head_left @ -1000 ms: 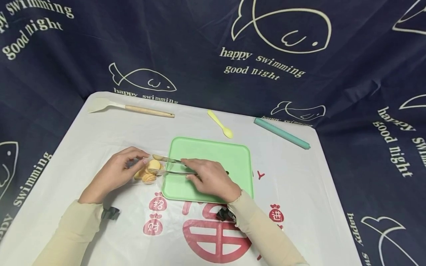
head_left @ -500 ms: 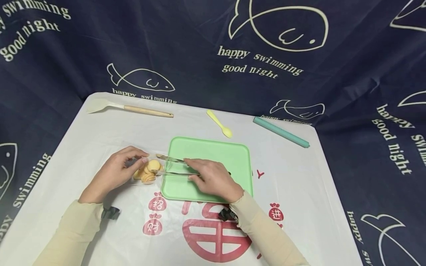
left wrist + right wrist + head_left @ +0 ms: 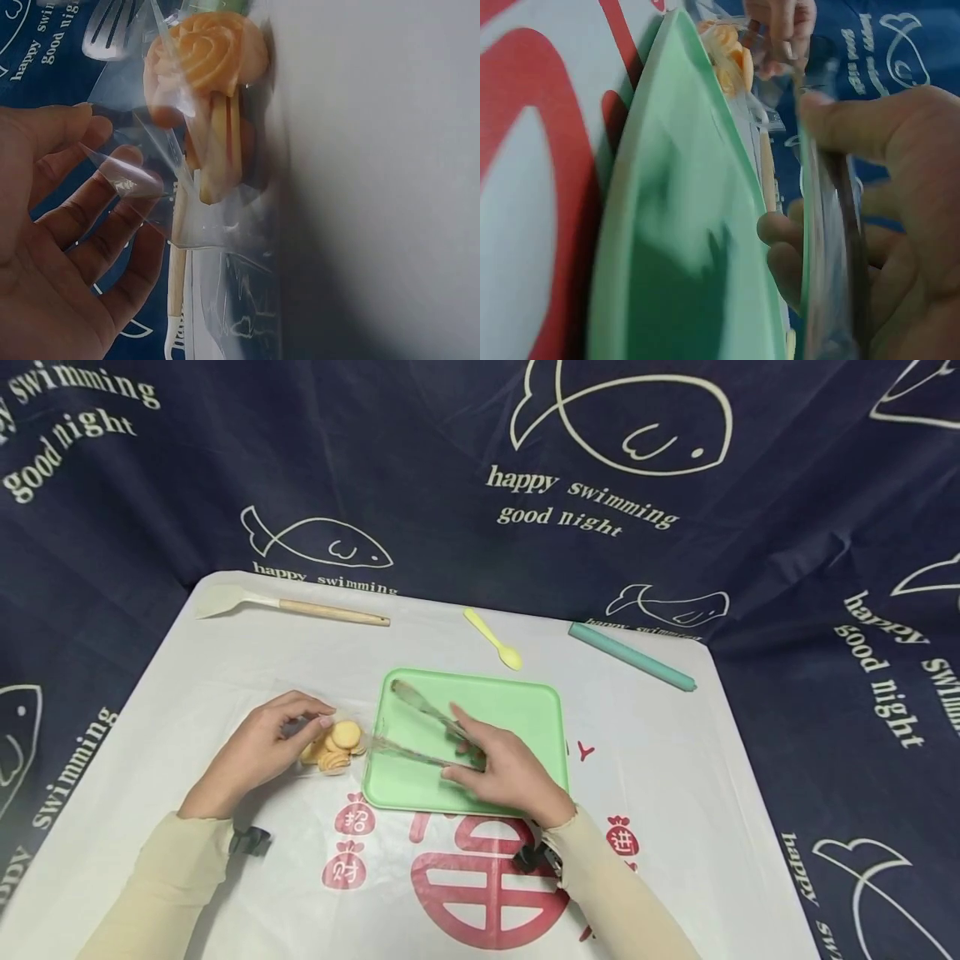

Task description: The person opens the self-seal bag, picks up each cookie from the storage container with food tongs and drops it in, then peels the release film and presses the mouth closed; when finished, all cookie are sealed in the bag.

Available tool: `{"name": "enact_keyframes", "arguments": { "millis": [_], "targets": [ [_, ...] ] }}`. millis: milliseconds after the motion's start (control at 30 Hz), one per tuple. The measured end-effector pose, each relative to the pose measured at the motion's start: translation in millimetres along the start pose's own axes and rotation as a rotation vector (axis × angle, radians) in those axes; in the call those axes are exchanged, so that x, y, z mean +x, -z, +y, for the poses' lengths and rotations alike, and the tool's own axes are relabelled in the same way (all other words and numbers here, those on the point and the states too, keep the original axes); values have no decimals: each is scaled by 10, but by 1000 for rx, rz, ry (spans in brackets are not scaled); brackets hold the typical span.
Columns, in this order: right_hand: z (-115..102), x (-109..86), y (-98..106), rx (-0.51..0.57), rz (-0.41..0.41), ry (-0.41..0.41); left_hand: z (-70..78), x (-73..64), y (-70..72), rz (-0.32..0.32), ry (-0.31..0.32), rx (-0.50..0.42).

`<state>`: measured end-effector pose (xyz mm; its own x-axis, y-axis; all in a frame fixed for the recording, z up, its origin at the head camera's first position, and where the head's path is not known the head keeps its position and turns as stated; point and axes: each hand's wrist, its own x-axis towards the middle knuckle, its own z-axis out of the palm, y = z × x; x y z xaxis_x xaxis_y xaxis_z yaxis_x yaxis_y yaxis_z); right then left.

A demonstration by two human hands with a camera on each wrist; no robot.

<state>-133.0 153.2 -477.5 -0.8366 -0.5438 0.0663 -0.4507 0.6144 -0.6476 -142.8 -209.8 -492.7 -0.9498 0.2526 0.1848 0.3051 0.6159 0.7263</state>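
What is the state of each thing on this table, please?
Tongs: arms spread apart, in right hand
Bag: pinched by left hand
Cookies: heaped inside the bag
Tray: flat, right side up
Spatula: lying flat
Spoon: lying flat
Teal stick: lying flat

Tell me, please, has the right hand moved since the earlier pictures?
Yes; in the head view, the right hand moved rightward, judged against the green rectangular tray.

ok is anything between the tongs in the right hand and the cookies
The clear bag: its film lies around the cookies. Whether its mouth gapes toward the tongs in the right hand, I can't tell. Nothing else visibly blocks the path from over the tray.
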Motion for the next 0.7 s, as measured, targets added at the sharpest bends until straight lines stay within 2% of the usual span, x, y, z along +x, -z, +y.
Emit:
{"name": "enact_keyframes", "arguments": {
  "millis": [133, 233, 500, 700],
  "targets": [
    [126, -169, 99, 135, 115, -145, -2, -6, -3, 2, -10, 6],
    [234, -313, 204, 143, 219, -245, 2, -10, -2, 8, -16, 6],
    [537, -751, 490, -35, 444, -569, 6, -14, -6, 6, -10, -2],
    [786, -992, 595, -192, 532, -725, -1, -9, -17, 6, -15, -4]
  ]
}}
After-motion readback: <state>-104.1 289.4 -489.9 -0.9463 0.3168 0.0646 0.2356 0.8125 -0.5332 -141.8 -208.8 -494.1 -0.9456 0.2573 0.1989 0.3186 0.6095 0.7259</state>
